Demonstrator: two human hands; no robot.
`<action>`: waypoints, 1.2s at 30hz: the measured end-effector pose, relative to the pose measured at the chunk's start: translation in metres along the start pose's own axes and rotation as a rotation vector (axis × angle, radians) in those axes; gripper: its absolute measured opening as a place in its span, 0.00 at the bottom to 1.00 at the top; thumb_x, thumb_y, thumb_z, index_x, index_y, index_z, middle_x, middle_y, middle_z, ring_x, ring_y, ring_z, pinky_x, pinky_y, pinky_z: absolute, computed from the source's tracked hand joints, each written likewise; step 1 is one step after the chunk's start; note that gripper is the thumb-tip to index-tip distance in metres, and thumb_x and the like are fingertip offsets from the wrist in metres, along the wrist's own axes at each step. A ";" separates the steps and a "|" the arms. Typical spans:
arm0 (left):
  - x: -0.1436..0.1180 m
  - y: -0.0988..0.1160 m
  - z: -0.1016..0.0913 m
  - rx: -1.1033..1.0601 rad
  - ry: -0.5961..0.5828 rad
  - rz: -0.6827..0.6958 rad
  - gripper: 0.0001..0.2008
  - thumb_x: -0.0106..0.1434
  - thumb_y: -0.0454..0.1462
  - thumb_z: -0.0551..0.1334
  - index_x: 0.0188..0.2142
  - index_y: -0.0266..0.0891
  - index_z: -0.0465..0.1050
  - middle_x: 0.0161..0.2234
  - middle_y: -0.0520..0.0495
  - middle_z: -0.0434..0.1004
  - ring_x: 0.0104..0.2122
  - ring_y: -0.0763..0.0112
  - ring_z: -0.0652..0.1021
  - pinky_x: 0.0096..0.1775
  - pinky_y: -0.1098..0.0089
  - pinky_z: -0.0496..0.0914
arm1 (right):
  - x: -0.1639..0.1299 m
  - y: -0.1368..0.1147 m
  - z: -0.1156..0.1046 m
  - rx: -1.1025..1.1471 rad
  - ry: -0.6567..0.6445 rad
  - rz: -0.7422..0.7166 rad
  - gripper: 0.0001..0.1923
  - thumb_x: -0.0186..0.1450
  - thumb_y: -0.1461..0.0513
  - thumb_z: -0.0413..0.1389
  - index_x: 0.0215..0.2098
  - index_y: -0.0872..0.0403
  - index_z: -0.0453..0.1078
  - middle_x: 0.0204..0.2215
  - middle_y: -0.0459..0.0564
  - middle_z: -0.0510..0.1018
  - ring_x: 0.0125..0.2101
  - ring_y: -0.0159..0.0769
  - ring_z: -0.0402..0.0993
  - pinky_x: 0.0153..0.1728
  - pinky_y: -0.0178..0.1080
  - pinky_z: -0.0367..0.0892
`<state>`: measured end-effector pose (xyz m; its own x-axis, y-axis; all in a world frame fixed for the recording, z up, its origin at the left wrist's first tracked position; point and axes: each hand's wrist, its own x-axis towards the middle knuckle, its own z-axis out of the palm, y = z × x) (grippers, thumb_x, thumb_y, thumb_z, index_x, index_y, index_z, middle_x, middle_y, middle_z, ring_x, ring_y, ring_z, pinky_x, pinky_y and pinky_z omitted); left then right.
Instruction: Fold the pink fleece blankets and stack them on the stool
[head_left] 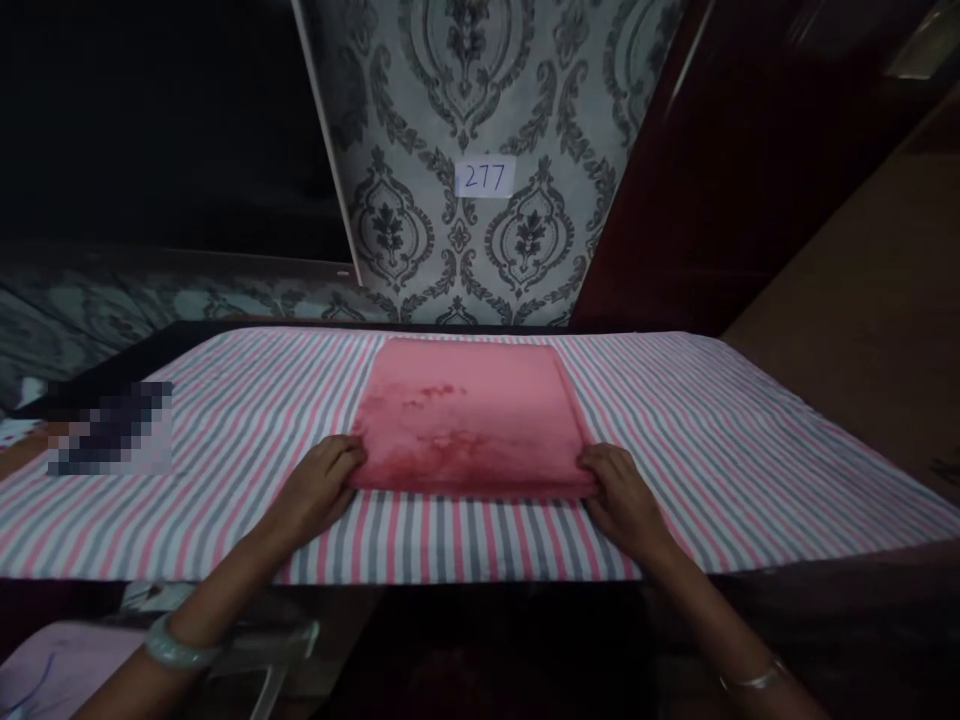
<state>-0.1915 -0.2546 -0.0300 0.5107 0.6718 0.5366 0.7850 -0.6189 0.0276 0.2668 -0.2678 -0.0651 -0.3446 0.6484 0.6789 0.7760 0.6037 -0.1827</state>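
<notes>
A folded pink cloth (pixel 472 410) with darker red blotches lies flat on a striped tablecloth (pixel 247 420) of pink, grey and white. My left hand (pixel 322 480) grips the cloth's near left corner, fingers curled over its edge. At the near right corner my right hand (pixel 621 495) pinches the cloth in the same manner, its thumb low at the edge. Both hands rest close to the tabletop. The undersides of the folds are hidden.
Behind the table is a patterned wall (pixel 465 250) bearing a paper marked 277 (pixel 485 177). A dark screen (pixel 165 130) hangs at the left. Dark red furniture (pixel 697 160) stands at the right. A pixelated patch (pixel 112 430) hides something at the table's left.
</notes>
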 end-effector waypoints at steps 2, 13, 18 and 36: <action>-0.001 0.001 -0.005 -0.039 -0.019 -0.024 0.14 0.60 0.33 0.57 0.46 0.41 0.72 0.48 0.39 0.76 0.49 0.56 0.76 0.49 0.57 0.73 | -0.002 -0.001 -0.007 0.014 -0.007 -0.005 0.25 0.58 0.70 0.50 0.53 0.51 0.66 0.46 0.56 0.73 0.52 0.50 0.69 0.51 0.56 0.68; 0.074 0.067 -0.015 0.023 -0.125 -0.224 0.28 0.69 0.45 0.52 0.66 0.39 0.59 0.67 0.38 0.60 0.66 0.52 0.62 0.65 0.50 0.54 | 0.077 -0.053 -0.013 0.023 -0.025 0.159 0.24 0.72 0.55 0.47 0.64 0.50 0.62 0.58 0.57 0.71 0.60 0.49 0.64 0.61 0.55 0.59; 0.095 0.074 0.018 0.145 -0.292 -0.325 0.36 0.66 0.53 0.56 0.69 0.45 0.54 0.72 0.40 0.45 0.70 0.42 0.45 0.65 0.39 0.41 | 0.092 -0.062 0.023 -0.182 -0.375 0.293 0.30 0.71 0.49 0.49 0.69 0.47 0.56 0.70 0.52 0.55 0.69 0.55 0.45 0.65 0.61 0.45; 0.075 0.046 0.047 0.099 -0.145 -0.267 0.34 0.65 0.55 0.53 0.68 0.51 0.56 0.69 0.41 0.56 0.68 0.38 0.53 0.62 0.33 0.50 | 0.043 -0.063 0.020 -0.024 -0.081 0.297 0.19 0.72 0.58 0.47 0.57 0.52 0.72 0.59 0.53 0.73 0.63 0.42 0.62 0.64 0.51 0.54</action>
<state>-0.1012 -0.2136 -0.0280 0.3210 0.8607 0.3952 0.9247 -0.3749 0.0654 0.1922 -0.2685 -0.0389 -0.1408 0.8305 0.5390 0.8610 0.3715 -0.3475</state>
